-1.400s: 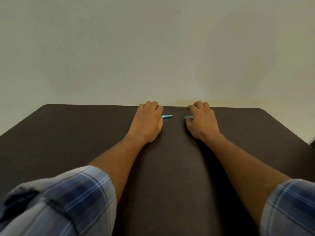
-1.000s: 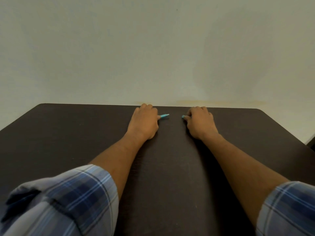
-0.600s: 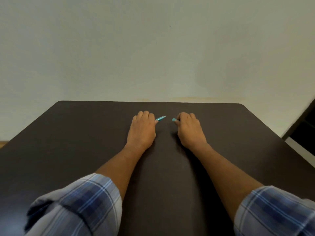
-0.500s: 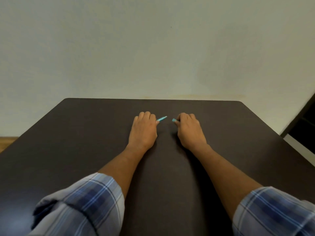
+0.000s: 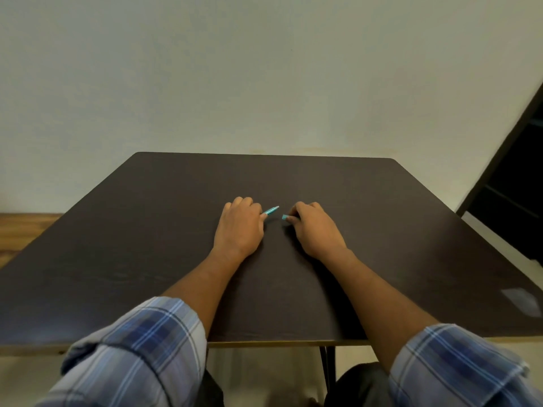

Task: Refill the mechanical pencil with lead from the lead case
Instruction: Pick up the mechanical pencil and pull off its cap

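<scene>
Dark brown and wood-grained, the bench (image 5: pixel 147 245) stands against a pale wall (image 5: pixel 264 83), and both hands lie on it a little past its middle. From the left hand (image 5: pixel 239 227) a short teal piece, seemingly the mechanical pencil (image 5: pixel 271 211), sticks out, tilted up and to the right, its pale end pointing toward the other hand. That hand's grip is curled closed around the pencil's hidden length, knuckles up and the palm facing down on the bench. The right hand (image 5: pixel 316 230) is likewise curled, its grip pinching a small teal end (image 5: pixel 284 217) between thumb and forefinger; so little of it shows that I cannot tell whether it is the lead case or another part of the pencil. The two teal ends are near each other but apart, with bare bench between them.

Both forearms reach in from the near edge, bare up to rolled blue plaid sleeves (image 5: pixel 141 348). A faint pale patch of reflected light (image 5: pixel 520 301) lies on the bench's right side, well apart from the hands. Beyond the bench, a strip of wooden floor (image 5: pixel 26 227) shows at the left, and a dark frame (image 5: pixel 511 183) leans in at the right edge. Beneath the near edge, a thin dark bench leg (image 5: pixel 329 368) is visible between the arms.
</scene>
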`<state>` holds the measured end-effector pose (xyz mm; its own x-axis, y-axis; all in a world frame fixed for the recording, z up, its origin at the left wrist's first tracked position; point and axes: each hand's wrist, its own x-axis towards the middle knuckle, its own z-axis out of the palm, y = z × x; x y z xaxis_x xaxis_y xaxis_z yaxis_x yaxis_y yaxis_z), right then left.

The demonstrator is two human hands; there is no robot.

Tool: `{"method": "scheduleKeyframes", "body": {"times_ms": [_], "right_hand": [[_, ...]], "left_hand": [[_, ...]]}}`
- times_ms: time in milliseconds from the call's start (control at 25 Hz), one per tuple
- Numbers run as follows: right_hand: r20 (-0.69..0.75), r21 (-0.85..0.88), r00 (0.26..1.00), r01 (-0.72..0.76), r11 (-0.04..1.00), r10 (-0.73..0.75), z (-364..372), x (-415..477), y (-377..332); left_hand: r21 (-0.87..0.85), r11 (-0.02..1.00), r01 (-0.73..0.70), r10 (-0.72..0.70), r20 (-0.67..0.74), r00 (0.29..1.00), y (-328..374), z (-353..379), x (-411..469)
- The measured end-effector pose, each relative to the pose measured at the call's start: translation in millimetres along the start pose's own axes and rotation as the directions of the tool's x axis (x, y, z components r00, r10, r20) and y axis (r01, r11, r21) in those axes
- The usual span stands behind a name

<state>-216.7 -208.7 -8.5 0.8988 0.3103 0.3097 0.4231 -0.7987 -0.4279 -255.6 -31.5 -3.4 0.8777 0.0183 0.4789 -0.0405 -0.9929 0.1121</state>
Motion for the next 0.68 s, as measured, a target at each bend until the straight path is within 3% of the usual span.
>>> {"method": "scheduleKeyframes", "body": {"times_ms": [240,400,480,560,680], "right_hand": [[-0.018,-0.032,0.998,0.057,0.998,-0.057,-5.6,-3.8,-3.9],[0.048,-0.066,0.995,0.093,0.993,-0.090,-1.9,0.3,2.6],[0.017,0.087,0.999,0.041,0.995,-0.042,-1.6,2.5,7.3],[-0.090,0.316,0.991,-0.066,0.946,0.100,-4.4,3.1,14.1],[-0.095,0.667,0.917,-0.231,0.709,0.387,-12.7,3.4,28.9]], "left_hand": [[-0.023,1.000,0.014,-0.014,0.012,1.000,2.6,-3.6,-7.7],[-0.018,1.000,0.003,-0.004,-0.021,1.000,2.2,-5.9,-8.6],[-0.035,0.999,-0.017,0.015,-0.066,0.998,3.3,-8.8,-11.2],[-0.071,0.996,-0.055,0.045,-0.127,0.991,4.5,-11.0,-14.2],[-0.146,0.975,-0.169,0.142,-0.180,0.973,5.3,-9.8,-15.5]]}}
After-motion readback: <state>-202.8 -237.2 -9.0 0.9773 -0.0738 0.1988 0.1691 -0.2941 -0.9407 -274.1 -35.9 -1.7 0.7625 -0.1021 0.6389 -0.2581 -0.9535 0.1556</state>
